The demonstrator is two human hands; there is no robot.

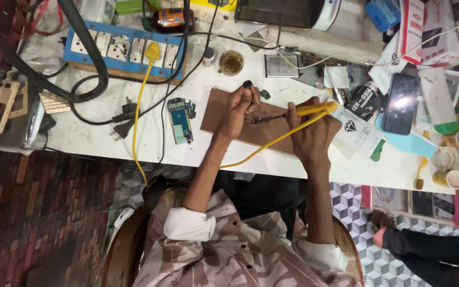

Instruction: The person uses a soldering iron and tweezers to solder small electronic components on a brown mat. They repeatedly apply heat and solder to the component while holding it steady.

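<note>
Right now my right hand (314,133) is closed around the yellow soldering iron (314,110), holding it by the handle like a fat pen. I think the iron is light and stiff, and its dark tip (261,119) is likely hot, so the handle is the only safe place to hold. Its yellow cord (256,151) loops back under my wrist and may tug a little.

My left hand (238,109) is curled shut, pinching something small and dark by the tip. I cannot tell what it is. It looks tiny and light, and it could slip or break easily, so a soft pinch with the fingertips fits best.

Both hands rest on a brown board (216,114) lying on the white bench (91,141). My two forearms reach forward and lean in toward each other, wrists low, so the hands almost meet over the board.

A small blue circuit board (180,120) lies just left of the brown board, and a dark phone (401,103) lies well to the right.
</note>
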